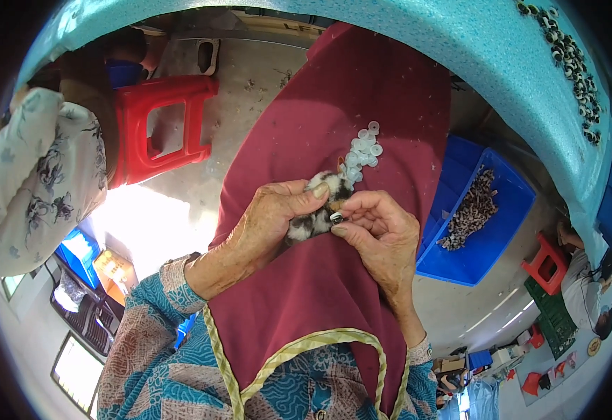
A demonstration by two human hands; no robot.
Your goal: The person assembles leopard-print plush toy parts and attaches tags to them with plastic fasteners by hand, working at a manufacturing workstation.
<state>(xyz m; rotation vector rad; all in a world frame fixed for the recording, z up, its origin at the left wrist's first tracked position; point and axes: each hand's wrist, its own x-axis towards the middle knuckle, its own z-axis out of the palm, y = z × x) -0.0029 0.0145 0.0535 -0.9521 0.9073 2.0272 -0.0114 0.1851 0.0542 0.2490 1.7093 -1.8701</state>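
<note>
Over my lap, my left hand (271,215) is closed around a small plush piece (302,227) of white, black and tan fur, its thumb pressed on top. Between the thumb and fingertips of my right hand (383,238) is a small black-and-white plastic eye (336,218). This eye is held against or very near the plush; whether it is inside the fabric I cannot tell. Just beyond the plush, a cluster of translucent white washers (365,150) lies on my maroon apron (278,154). Part of the plush is hidden by my fingers.
A speckled turquoise tabletop (418,24) curves overhead, with many black-and-white eye pieces (575,70) at its right. Right of my lap, a blue bin (505,217) holds small furry pieces (472,210). A red stool (159,126) and another person (47,182) are at left.
</note>
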